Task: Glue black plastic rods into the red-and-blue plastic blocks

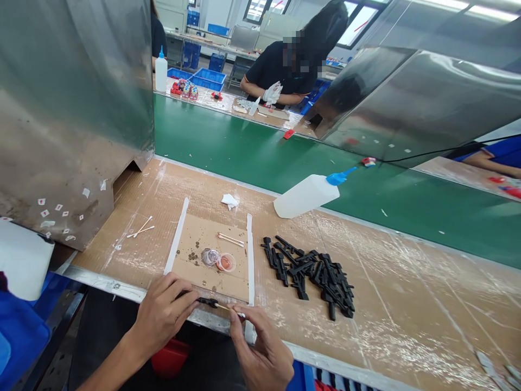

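While our left hand (163, 312) pinches a small black part (208, 302) at the near edge of the tabletop (407, 304), our right hand (260, 353) holds a cotton swab (228, 309) by its stick, with the tip brought up to the end of that part. Both grips are closed: the left fingers are clamped on the part, and the right thumb and forefinger are together on the swab.

We judge the part to be light, stiff moulded plastic, smooth enough to twist in the fingers if held loosely. It looks best taken across its middle, leaving the end free for the swab. A firm pinch should be safe, since nothing about it looks fragile. The swab is another matter: a thin stick that would bend or snap under side load, with a soft head. We would hold it low on the stick, close to the working end, for control.

Just beyond our hands lies a cardboard mat (211, 241) edged with white tape, carrying two small dishes (218, 260), one clear and one orange, and two more swabs. To the right is a pile of black parts (313, 274), of the same kind as far as we can tell. A squeeze bottle (305, 195) with a blue nozzle lies on its side at the edge of the green belt (244, 146). A co-worker sits across the belt.
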